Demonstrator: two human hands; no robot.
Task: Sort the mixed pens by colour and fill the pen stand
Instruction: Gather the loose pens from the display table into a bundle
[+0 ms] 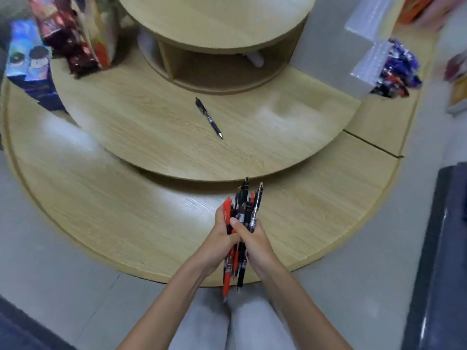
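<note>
Since the pens are not yet sorted, both hands work as one clamp. The fingers point(218, 218) of the left hand point(219, 238) and those of the right hand point(256, 242) are curled tight round a bundle of pens point(243, 200), red and black together, low in the centre of the frame. The right thumb lies across the barrels near the top, seemingly to stop them fanning out or to ready one for pulling free. The bundle stands roughly upright. Its upper ends are over the lowest tier of the round wooden bench point(101, 210), and its lower ends hang past the bench edge above the person's knees point(252, 324).

Further up, in the middle of the frame, a single dark pen point(208, 118) lies alone on the middle tier, well apart from the bundle. It is probably the start of a colour pile, though blur makes its exact colour hard to call. No pen stand can be made out. Snack packets point(75, 41) crowd the upper left. Bubble wrap point(366, 54) and dark wrapped packets point(396, 69) sit at the upper right.
</note>
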